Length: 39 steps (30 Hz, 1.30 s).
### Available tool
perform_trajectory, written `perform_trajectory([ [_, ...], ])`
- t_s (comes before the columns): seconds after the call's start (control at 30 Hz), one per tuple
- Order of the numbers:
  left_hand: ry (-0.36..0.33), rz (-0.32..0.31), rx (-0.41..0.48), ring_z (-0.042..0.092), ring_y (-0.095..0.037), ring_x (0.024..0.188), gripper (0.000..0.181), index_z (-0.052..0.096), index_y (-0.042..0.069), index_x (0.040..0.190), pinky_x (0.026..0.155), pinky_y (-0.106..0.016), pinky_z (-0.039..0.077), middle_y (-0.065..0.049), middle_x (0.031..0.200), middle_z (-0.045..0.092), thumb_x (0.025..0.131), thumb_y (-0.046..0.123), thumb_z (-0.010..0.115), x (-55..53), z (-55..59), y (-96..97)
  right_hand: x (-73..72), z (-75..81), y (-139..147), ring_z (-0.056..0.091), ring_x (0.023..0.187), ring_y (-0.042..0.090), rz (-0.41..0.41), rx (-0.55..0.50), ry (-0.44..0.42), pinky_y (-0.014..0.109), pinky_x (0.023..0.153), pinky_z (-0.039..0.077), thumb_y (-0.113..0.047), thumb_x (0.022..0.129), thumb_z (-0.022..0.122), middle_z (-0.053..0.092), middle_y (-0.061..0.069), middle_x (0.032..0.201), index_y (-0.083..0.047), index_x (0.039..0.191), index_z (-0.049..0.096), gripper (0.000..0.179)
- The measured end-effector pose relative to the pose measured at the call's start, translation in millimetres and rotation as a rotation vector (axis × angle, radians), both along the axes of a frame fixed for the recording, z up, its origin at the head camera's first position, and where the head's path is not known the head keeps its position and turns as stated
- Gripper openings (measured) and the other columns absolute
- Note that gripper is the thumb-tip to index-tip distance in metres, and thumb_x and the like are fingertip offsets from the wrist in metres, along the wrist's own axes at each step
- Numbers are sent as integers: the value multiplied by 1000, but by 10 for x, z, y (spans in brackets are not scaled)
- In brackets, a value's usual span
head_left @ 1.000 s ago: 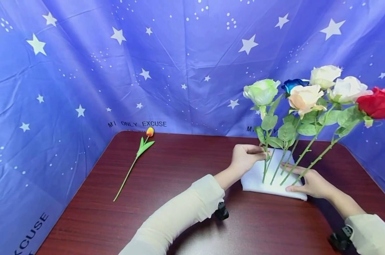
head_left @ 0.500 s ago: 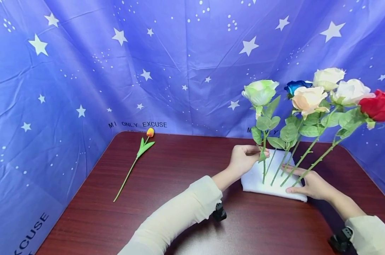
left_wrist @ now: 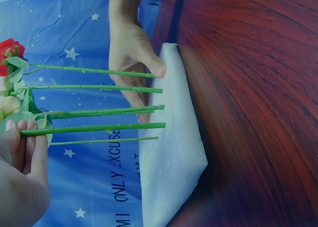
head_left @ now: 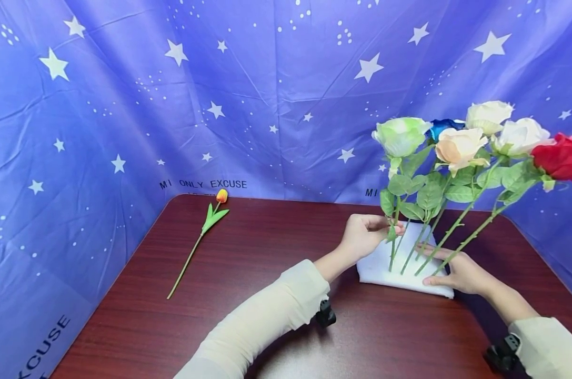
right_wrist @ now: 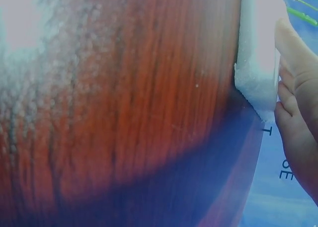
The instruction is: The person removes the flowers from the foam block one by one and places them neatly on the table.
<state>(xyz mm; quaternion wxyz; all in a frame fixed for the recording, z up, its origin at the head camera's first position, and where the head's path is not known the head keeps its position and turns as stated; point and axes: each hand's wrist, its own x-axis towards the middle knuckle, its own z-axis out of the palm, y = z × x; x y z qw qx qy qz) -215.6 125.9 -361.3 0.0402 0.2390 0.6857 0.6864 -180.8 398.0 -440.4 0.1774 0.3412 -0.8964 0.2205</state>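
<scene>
My left hand (head_left: 363,237) pinches the stem of a pale green-and-white rose (head_left: 401,136) low down, near its lower leaves. In the left wrist view, that stem (left_wrist: 94,129) meets the face of a white foam block (left_wrist: 171,137); how deep it goes cannot be seen. My right hand (head_left: 470,276) rests on the block's right side, thumb and fingers spread around the standing stems. Also rising from the block are a blue rose (head_left: 445,127), a peach rose (head_left: 458,147), a cream rose (head_left: 488,116), a white rose (head_left: 522,137) and a red rose (head_left: 562,158), leaning rightward.
An orange-yellow tulip (head_left: 214,217) with green leaves lies on the left of the dark red wooden table (head_left: 276,242). A blue curtain (head_left: 276,95) with white stars hangs behind the table and along its sides.
The green-and-white rose's head swung slightly left, then right, and now overlaps the blue rose. My left hand keeps its pinch on the stem. The right hand stays on the block.
</scene>
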Motion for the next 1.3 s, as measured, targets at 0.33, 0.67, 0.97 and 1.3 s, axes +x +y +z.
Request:
perform_trajectory([
  [0.33,10,56,-33,75,-22,84,16,75,-4,91,65,-10,55,-19,90,74,77,3,78,10,36,-5,20,28,-9,26,127,-27,-16,22,-10,-9,102,19,-21,56,89,61,4,129,-6,124,64,75],
  [0.67,-32,58,64,75,-20,78,20,75,-4,93,64,-13,57,-20,90,73,75,3,80,-5,182,-68,25,25,-9,29,126,-28,-14,4,-8,-9,101,21,-21,56,90,51,-17,131,-1,120,66,72],
  [0.97,-113,-64,174,75,-30,81,22,70,-13,98,73,-28,62,-31,94,69,79,-2,74,-29,123,-286,40,10,-10,30,127,-26,6,-6,5,-8,103,21,-20,55,90,45,-22,134,-2,121,65,72],
  [1.3,-183,-72,181,69,-5,69,24,68,-15,101,78,-33,62,-36,99,67,79,-5,73,-110,36,-621,46,16,-13,29,126,-27,-9,-7,-8,-9,102,20,-21,56,89,45,-23,133,-2,121,65,71],
])
